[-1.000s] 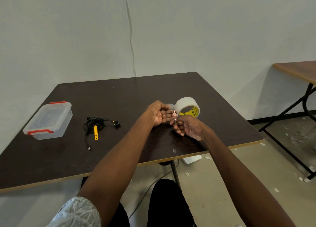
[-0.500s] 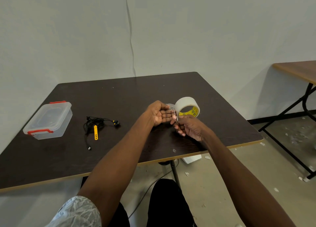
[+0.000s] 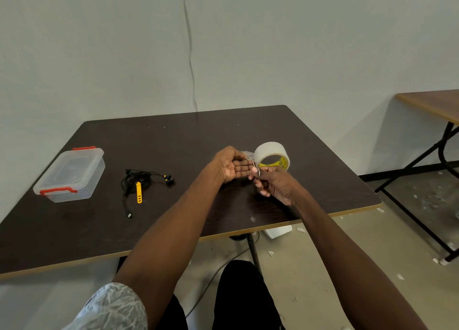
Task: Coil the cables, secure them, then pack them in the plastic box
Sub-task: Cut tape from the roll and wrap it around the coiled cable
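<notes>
Head view: left hand [image 3: 232,166] pinches a tape strip, right hand [image 3: 274,184] works small scissors [image 3: 255,168].
Risk: the strip folds onto itself, or blades nick fingertips.

Illegible print inside tape roll [image 3: 272,155]

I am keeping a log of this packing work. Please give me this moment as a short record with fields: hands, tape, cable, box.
left hand: palm up, holds the pulled tape end beside the roll
right hand: holds a small metal tool at the tape; kind unclear
tape roll: on edge, behind the hands
cable: black, bundled on table, yellow tie across it
plastic box: lid on, left of cable
</notes>
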A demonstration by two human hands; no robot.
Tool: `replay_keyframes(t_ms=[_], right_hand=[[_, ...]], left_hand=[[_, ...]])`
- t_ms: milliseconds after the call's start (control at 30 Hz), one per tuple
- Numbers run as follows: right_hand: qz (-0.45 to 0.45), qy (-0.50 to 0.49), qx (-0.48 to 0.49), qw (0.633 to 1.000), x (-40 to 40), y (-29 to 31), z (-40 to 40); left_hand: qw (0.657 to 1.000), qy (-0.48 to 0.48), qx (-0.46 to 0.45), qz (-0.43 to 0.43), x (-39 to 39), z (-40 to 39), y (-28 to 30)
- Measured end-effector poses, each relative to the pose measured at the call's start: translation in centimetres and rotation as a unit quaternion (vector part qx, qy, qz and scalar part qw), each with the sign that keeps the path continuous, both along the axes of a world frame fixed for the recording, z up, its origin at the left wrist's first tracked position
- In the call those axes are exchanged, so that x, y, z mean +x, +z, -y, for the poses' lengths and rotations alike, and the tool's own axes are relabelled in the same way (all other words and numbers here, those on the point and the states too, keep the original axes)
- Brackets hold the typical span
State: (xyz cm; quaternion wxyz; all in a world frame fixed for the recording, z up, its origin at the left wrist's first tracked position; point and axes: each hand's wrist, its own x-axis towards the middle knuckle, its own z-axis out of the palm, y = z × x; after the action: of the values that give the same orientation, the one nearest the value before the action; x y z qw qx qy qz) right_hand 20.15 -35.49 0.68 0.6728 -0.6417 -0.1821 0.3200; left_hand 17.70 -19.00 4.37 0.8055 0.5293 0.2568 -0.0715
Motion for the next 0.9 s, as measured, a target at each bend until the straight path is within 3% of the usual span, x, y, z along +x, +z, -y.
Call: replay_keyframes(t_ms=[533, 900], right_hand=[[-0.040, 0.085, -0.020, 0.995, 0.28, 0.09, -0.13], [-0.058, 0.086, -0.034, 0.994, 0.54, 0.38, 0.18]], left_hand=[[1.000, 0.009, 0.010, 0.002, 0.31, 0.32, 0.01], [0.999, -0.024, 0.028, 0.007, 0.17, 0.10, -0.01]])
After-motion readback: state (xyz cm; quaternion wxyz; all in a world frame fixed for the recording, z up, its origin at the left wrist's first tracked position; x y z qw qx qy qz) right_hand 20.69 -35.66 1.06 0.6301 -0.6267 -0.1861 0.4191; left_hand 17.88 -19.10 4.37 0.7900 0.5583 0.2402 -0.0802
